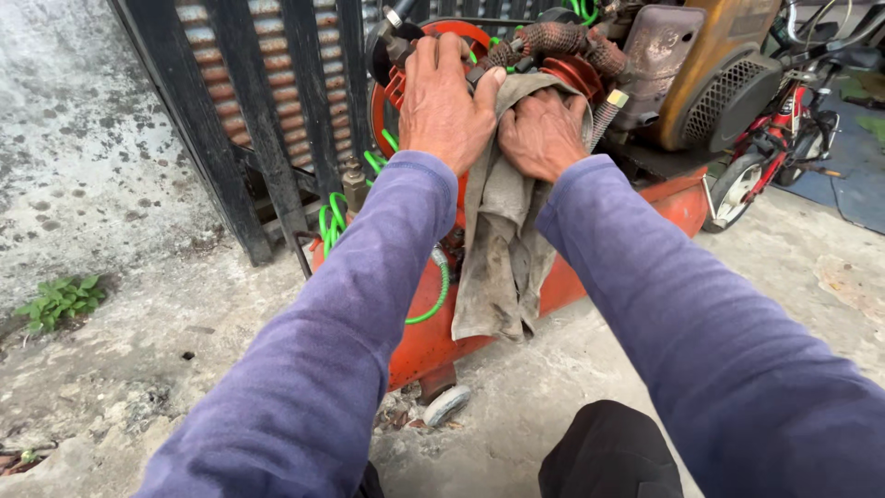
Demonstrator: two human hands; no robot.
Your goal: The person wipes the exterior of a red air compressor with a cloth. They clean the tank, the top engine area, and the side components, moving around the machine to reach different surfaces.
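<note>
Two hands work on the orange compressor [553, 286]. Left hand [444, 101]: fingers curled over the red pulley guard [383, 111], steadying it. Right hand [542, 134]: fingers closed on a dirty grey rag [502, 249], pressed against the pump head. Grime remains visible; wiping appears unfinished.

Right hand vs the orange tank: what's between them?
In the head view, a dirty grey rag lies under the right hand and hangs down over the orange tank. The left hand grips the machine beside it.
</note>
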